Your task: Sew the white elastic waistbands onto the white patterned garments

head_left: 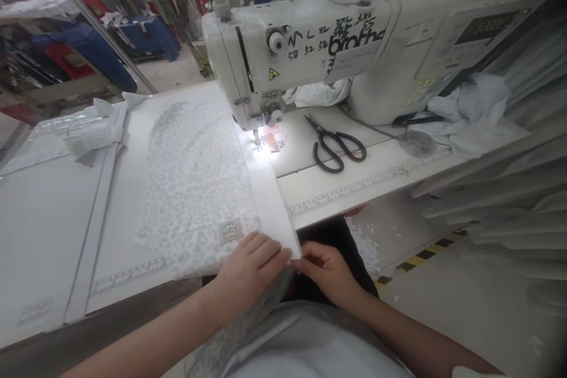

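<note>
Seen from beside the workstation, a pale leopard-print fabric [195,171] lies flat on the white table [117,242], left of the sewing machine's needle area, its near end hanging over the front edge towards the person's lap. A plain white band [271,201] runs along the fabric's right side, from the lit presser foot [257,140] of the sewing machine [305,41] to the table's front edge. The left hand [254,260] rests on the fabric and band at that edge, fingers bent; whether it grips or merely presses, I cannot tell. The right hand [328,271] pinches the band's near corner between thumb and forefinger. A small label [230,231] with a cartoon figure sits on the fabric just beyond the left hand. Black-handled scissors [330,143] lie right of the presser foot, blades apart from the fabric.
</note>
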`<state>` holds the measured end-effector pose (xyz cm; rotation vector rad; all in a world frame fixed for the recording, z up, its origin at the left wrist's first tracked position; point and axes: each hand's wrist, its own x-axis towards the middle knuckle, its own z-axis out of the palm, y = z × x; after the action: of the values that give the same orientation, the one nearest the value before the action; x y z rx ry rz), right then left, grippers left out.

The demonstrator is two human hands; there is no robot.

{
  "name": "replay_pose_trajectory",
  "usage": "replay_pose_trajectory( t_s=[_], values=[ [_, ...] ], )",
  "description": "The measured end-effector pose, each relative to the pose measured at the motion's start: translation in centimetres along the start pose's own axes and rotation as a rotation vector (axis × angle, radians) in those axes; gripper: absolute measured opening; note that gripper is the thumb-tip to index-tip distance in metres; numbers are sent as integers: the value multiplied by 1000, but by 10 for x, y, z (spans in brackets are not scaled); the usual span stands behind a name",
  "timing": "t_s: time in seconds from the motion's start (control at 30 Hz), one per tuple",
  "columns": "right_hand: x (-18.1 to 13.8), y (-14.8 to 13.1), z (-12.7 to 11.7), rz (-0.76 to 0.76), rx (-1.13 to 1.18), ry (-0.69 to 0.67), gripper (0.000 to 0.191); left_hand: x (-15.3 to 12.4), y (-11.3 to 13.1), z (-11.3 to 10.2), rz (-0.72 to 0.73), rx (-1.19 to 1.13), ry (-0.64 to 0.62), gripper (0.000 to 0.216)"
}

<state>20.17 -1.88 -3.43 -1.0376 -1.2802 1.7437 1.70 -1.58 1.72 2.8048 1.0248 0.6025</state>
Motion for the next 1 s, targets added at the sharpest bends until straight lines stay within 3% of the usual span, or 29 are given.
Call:
replay_pose_trajectory(
  t_s=[0.17, 0.47, 0.73, 0.83, 0.93, 1.0],
  values=[
    [-5, -9, -1, -76, -133, 17, 29, 4, 0, 5, 17, -55, 14, 22],
    [-6, -9, -1, -70, -133, 5, 18, 3, 0, 3, 35, -119, 23, 22],
    [-6, -14, -8, -156, -156, -77, 17, 5, 8, 13, -113, -91, 56, 14],
    [-6, -19, -15, -293, -338, -54, 15, 6, 12, 13, -151, -96, 70, 15],
    [0, -25, -24, -575, -668, 20, 13, 8, 17, 11, -155, -104, 39, 16],
    [8, -30, -30, -783, -857, -42, 20, 9, 18, 9, -131, -87, 43, 16]
  ],
)
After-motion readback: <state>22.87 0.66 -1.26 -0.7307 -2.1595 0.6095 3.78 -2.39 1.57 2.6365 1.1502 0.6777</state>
